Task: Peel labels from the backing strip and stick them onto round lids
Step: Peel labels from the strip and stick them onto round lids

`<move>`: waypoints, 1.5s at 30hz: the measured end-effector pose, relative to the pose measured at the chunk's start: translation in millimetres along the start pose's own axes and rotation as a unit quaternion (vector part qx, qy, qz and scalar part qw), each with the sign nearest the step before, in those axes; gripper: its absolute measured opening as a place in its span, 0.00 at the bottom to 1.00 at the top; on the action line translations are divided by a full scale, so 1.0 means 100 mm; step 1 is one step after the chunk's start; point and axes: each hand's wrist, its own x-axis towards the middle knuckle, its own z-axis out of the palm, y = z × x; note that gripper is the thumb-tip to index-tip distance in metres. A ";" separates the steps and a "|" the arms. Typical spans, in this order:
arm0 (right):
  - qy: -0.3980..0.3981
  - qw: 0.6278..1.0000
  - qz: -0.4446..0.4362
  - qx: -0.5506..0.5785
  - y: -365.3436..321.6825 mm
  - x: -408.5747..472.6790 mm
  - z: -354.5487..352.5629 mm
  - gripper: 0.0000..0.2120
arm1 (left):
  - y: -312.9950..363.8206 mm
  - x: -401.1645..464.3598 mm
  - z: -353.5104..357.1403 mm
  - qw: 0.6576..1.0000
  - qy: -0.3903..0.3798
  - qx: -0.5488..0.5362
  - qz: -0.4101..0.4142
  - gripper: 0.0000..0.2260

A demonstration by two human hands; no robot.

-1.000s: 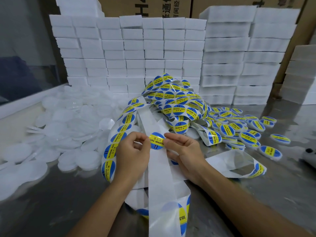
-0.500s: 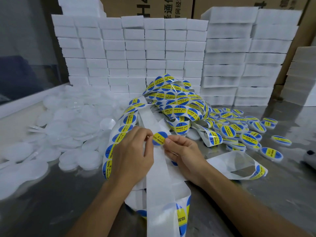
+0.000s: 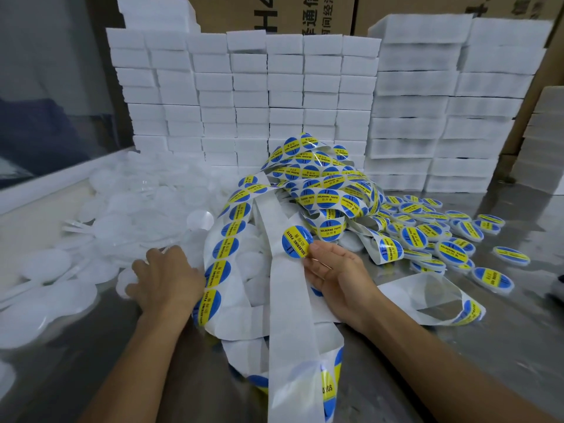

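My right hand (image 3: 332,270) pinches a round blue and yellow label (image 3: 297,241) by its lower right edge, held over the white backing strip (image 3: 287,288). The strip loops across the metal table, with more labels on a coil at its left (image 3: 224,248) and a tangled heap behind (image 3: 323,184). My left hand (image 3: 166,277) reaches left with spread fingers onto the pile of plain white round lids (image 3: 100,236), touching one small lid; whether it grips the lid is hidden.
Labelled lids (image 3: 439,236) lie scattered on the table at the right. Stacks of white foam blocks (image 3: 274,96) wall off the back, with cardboard boxes (image 3: 274,13) behind. A white ledge (image 3: 45,190) borders the left side.
The label came off the strip and stays in my right hand. My left hand let go of the strip and moved left to the plain lids.
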 end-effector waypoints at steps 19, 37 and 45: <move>-0.072 0.997 -0.016 0.004 0.00 0.04 -0.05 0.11 | 0.24 -0.18 -0.09 0.891 0.266 -0.296 0.219 0.05; -0.028 0.999 -0.010 0.037 0.00 0.06 -0.08 0.14 | 0.59 -0.54 0.19 0.764 -0.165 -0.624 0.014 0.09; -0.024 0.999 -0.020 -0.022 0.03 0.04 -0.05 0.13 | 0.57 -0.53 0.19 0.717 -0.206 -0.665 -0.035 0.05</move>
